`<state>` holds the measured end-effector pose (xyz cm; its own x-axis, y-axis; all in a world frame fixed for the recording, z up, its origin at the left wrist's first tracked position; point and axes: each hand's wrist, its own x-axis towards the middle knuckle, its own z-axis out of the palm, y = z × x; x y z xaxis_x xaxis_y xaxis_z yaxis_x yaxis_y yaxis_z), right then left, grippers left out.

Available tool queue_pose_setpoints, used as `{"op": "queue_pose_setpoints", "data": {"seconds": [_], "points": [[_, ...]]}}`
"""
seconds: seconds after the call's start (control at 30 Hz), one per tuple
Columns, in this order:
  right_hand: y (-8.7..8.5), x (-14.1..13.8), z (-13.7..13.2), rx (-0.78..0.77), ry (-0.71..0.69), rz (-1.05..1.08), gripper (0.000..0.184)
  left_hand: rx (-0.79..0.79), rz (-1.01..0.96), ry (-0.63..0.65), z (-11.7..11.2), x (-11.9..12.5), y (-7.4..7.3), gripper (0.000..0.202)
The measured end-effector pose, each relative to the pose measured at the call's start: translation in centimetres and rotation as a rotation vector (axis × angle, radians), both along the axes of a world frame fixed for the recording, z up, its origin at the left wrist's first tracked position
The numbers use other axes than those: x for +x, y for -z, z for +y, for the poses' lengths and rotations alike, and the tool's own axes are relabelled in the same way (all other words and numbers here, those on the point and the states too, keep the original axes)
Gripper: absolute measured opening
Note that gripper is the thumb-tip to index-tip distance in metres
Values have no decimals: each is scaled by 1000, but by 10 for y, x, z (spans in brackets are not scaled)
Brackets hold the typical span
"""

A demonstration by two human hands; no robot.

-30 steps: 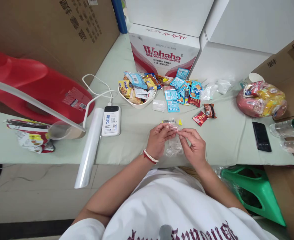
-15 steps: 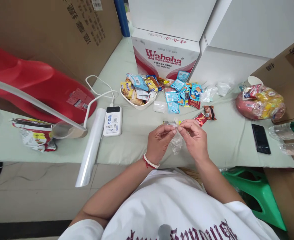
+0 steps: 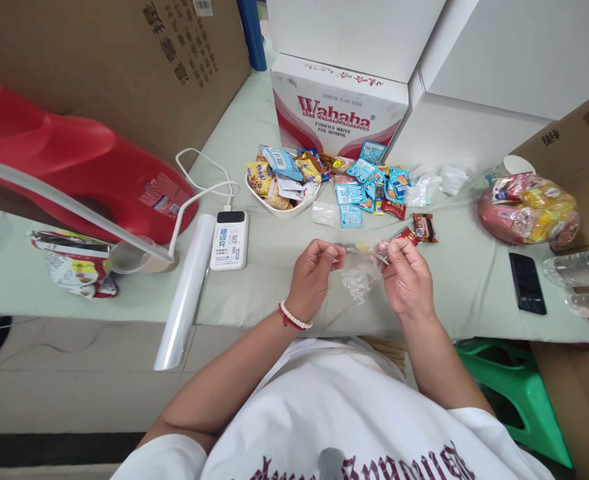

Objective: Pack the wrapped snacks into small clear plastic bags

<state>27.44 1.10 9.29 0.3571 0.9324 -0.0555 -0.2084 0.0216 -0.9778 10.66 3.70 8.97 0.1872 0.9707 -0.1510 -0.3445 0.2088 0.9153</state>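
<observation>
**A person in a white shirt [image 3: 344, 400] is pinching a small clear wrapper [image 3: 382, 251] over a cloth-covered table [image 3: 457, 293]**

The person's two bare hands are hovering a little apart near the table's front edge. The right hand [image 3: 410, 280] is closing thumb and fingers on the clear wrapper, which is sitting at its fingertips, just above the tabletop. The left hand [image 3: 309, 277], wearing a bracelet [image 3: 295, 316] of white beads and red cord, is pressing its thumb and forefinger together; whether anything thin is lying between them, one cannot tell.

Between the hands, a crumpled clear bag [image 3: 360, 280] is showing. A small yellow-tipped packet [image 3: 361, 247], partly hidden, is lying just beyond the left fingertips. Past the right hand, a red packet [image 3: 407, 235] is lying beside a brown packet [image 3: 425, 227].

Farther back, a white bowl [image 3: 283, 213] is holding wrapped snacks [image 3: 280, 163], and blue packets [image 3: 350, 193] are spreading out to its right, in front of a Wahaha water box [image 3: 339, 110]. To the left, a white power bank [image 3: 229, 243] is lying beside a clear film roll [image 3: 184, 293]. At the right, a dark phone [image 3: 527, 283] is lying flat.
</observation>
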Motion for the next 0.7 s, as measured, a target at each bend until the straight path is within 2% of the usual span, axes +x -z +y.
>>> {"op": "queue_pose_setpoints", "data": {"seconds": [0.1, 0.2, 0.33, 0.5, 0.6, 0.7], "points": [[-5, 1, 0, 21, -2, -12, 31, 39, 41, 99, 0, 2, -3, 41], [-11, -7, -3, 43, -58, -113, 31, 93, 78, 191, -5, 13, -7, 40], [-21, -8, -10, 89, -10, -151, 30, 57, -37, 137, -5, 15, -8, 32], [-29, 34, -7, 36, 64, -8, 32, -95, -209, 76, 3, -11, -9, 34], [-26, 58, 2, 51, 114, 59, 36, -154, -268, 17, 6, -20, -11, 38], [-14, 58, 2, 51, 81, 56, 52, -132, -265, -25, 4, -17, -14, 40]]}}
